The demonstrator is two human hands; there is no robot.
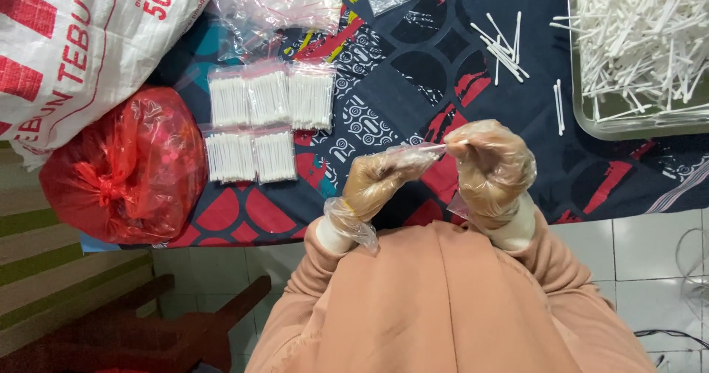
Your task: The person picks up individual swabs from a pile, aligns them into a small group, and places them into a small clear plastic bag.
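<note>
Left hand (377, 183), in a thin clear plastic glove: closed around a small clear bag (413, 156) with white cotton swabs inside, held up above the near edge of the patterned cloth. Right hand (491, 168), gloved likewise: fingers pinched shut on the bag's top edge, touching the left hand's bag end to end.

Done, as judged from the lay of things: five filled packets (258, 118) lie flat in two rows towards the left side of the cloth, three in the far row, two in the near row, edges touching. One bag is in hand, apparently at the closing stage.

Left, as judged: a clear tray (591, 125) at the far right corner holds a large heap of loose swabs (642, 33); a small scatter of swabs (506, 44) lies on the cloth beside it. Much stock remains.

Other items: empty clear bags (277, 0) at the far edge; a red plastic bag (125, 166), knotted, at the left edge; a white woven sack (66, 48) with red print at the far left corner.

Surface: dark cloth (413, 77) with red and white geometric pattern, spread on a white tiled floor (650, 247). Wooden steps or slats show at the near left. Peach sleeves and garment fill the near middle.
</note>
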